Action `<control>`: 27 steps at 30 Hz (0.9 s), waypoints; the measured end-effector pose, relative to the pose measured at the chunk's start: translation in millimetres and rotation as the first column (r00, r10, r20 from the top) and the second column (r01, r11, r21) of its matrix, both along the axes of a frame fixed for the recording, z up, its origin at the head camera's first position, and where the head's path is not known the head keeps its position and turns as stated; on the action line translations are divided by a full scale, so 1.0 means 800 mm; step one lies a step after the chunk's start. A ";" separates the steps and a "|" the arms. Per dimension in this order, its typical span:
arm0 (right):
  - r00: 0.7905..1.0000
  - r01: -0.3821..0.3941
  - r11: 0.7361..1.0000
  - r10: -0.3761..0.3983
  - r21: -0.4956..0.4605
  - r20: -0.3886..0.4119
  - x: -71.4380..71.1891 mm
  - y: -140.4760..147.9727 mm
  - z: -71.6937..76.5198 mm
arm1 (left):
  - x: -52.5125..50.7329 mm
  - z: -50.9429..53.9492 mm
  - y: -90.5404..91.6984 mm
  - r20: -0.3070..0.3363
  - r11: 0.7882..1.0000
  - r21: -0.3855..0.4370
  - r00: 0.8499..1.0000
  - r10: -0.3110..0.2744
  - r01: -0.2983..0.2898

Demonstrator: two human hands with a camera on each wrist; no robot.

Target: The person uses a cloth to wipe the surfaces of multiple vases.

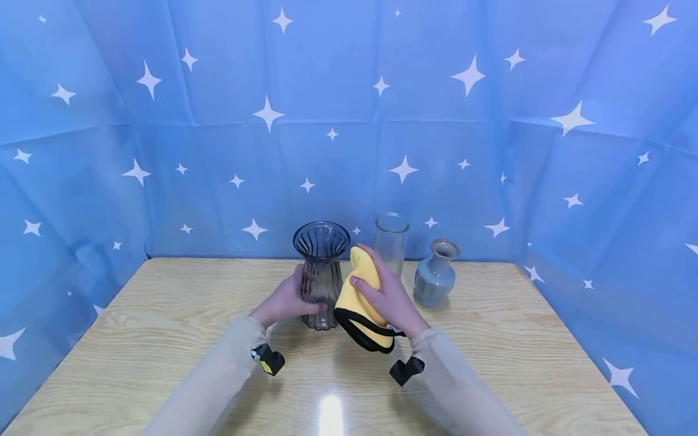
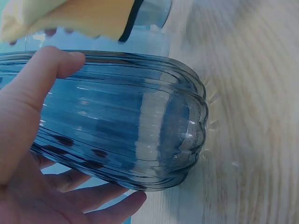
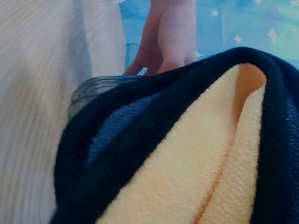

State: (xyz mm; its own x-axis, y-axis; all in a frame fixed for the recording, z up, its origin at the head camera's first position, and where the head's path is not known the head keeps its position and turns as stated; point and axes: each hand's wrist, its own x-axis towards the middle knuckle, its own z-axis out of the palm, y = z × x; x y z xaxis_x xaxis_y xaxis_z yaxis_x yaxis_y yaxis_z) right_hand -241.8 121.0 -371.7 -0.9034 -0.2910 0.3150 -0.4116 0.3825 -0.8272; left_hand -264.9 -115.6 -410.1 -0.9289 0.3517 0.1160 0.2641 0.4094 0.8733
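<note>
A ribbed, smoky grey glass vase (image 1: 322,287) with a flared rim stands upright near the table's middle. My left hand (image 1: 286,301) holds it from the left. In the left wrist view, the thumb lies along the near side of the vase (image 2: 117,116) and the fingers pass round the far side. A yellow cloth with black edging (image 1: 362,297) hangs folded in my right hand (image 1: 389,298), pinched between thumb and fingers just right of the vase. Up close in the right wrist view, the cloth (image 3: 187,158) hides the right fingers and most of the vase.
Behind the right hand stands a clear glass vase (image 1: 391,239), partly covered by that hand. To its right is a small blue-grey vase (image 1: 434,281) with a narrow neck. A blue star-patterned curtain (image 1: 327,72) encloses the wooden table (image 1: 180,327) at the back and sides.
</note>
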 end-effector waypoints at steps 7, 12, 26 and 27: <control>0.994 0.056 0.998 -0.055 0.001 -0.093 -0.004 -0.016 0.000 | 0.010 -0.002 0.008 -0.014 0.998 0.011 0.998 -0.059 0.059; 0.977 0.069 0.998 -0.068 -0.003 -0.200 -0.001 -0.031 -0.010 | 0.013 -0.001 0.009 -0.007 0.999 -0.002 0.999 -0.040 0.040; 0.981 0.084 0.996 -0.083 -0.001 -0.176 0.017 -0.031 -0.023 | 0.013 0.000 0.006 -0.006 0.996 -0.083 0.999 -0.033 0.033; 0.983 0.078 0.997 -0.074 0.015 -0.170 0.019 -0.030 -0.024 | 0.012 -0.001 0.006 -0.003 0.995 -0.095 1.000 -0.026 0.026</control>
State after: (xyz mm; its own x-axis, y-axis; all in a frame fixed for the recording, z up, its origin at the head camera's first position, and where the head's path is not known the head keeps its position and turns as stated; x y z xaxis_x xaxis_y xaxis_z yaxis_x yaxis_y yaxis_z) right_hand -226.6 97.1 -391.0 -0.8573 -0.2315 0.4598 -0.5140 0.4349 -0.7394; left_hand -255.1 -111.0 -410.5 -0.9188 0.3855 0.0850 0.2795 0.4832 0.8297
